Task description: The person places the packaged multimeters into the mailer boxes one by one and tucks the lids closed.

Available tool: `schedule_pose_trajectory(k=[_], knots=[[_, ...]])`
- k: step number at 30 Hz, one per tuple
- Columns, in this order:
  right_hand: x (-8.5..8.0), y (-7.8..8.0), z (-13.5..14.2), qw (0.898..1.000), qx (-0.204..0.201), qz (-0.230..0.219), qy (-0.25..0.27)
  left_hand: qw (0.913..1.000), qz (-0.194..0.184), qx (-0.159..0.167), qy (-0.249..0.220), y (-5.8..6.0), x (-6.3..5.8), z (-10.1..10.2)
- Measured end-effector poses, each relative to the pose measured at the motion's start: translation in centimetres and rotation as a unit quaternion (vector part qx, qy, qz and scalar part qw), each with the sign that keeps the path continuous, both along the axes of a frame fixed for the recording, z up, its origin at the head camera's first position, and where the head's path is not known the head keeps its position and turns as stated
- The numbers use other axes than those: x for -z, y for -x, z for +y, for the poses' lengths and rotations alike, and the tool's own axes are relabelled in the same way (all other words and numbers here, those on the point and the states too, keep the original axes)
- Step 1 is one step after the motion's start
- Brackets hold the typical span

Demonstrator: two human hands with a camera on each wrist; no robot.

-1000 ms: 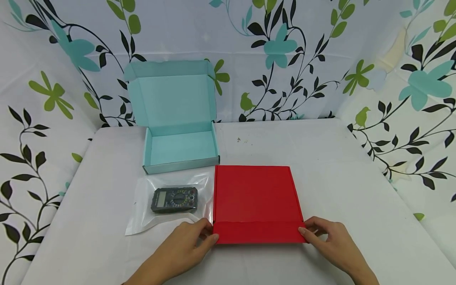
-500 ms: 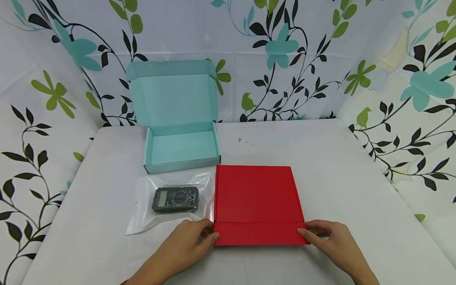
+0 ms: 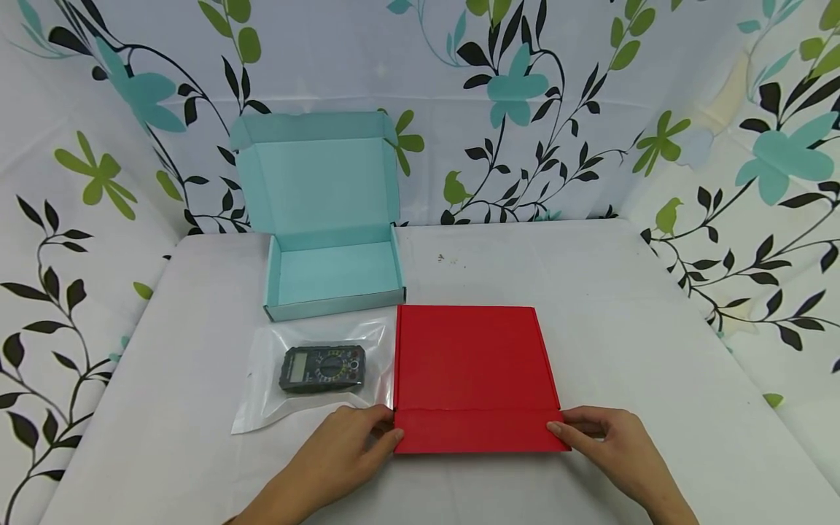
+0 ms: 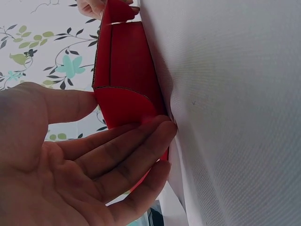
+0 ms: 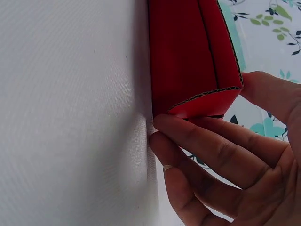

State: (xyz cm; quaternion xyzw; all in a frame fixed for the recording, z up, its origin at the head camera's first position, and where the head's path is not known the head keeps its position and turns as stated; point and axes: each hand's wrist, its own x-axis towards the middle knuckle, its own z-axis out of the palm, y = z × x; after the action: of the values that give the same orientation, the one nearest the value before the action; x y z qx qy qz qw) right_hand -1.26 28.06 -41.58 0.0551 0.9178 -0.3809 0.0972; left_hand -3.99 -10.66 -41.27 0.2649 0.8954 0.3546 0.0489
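Note:
A red cardboard box (image 3: 474,357) lies on the table with its lid over it and a creased flap along the front. At its front left corner my left hand (image 3: 344,448) pinches the flap, thumb on top and fingers at the side. My right hand (image 3: 607,445) does likewise at the front right corner. In the left wrist view, a curved side tab (image 4: 124,104) shows between thumb and fingers. The right wrist view has a matching side tab (image 5: 207,101) by the fingertips. What is inside the box is hidden.
Left of the red box, a black multimeter (image 3: 323,368) lies on or in a clear plastic bag (image 3: 262,405). Behind them stands an open light-blue cardboard box (image 3: 335,273), its lid raised. A white cloth covers the table (image 3: 630,313); patterned curtains (image 3: 577,44) surround it.
The red box's front flap edge has dropped very slightly toward the person, and the right hand with it. Both hands keep their hold at the corners.

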Motion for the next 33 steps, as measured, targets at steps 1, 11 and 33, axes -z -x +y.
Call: schedule_pose_trajectory(k=[1, 11, 33], knots=[[-0.04, -0.02, -0.04, 1.0, 0.0, -0.001, 0.0, 1.0, -0.001, 0.001, 0.0, -0.02, 0.03, -0.01], [-0.18, 0.02, -0.21, 1.0, -0.009, 0.011, -0.008, 1.0, -0.002, 0.002, -0.001, 0.04, 0.31, -0.06], [0.29, 0.56, -0.35, 0.998, -0.032, 0.052, -0.033, 0.9971, 0.031, -0.048, 0.05, -0.1, 0.45, 0.48]])
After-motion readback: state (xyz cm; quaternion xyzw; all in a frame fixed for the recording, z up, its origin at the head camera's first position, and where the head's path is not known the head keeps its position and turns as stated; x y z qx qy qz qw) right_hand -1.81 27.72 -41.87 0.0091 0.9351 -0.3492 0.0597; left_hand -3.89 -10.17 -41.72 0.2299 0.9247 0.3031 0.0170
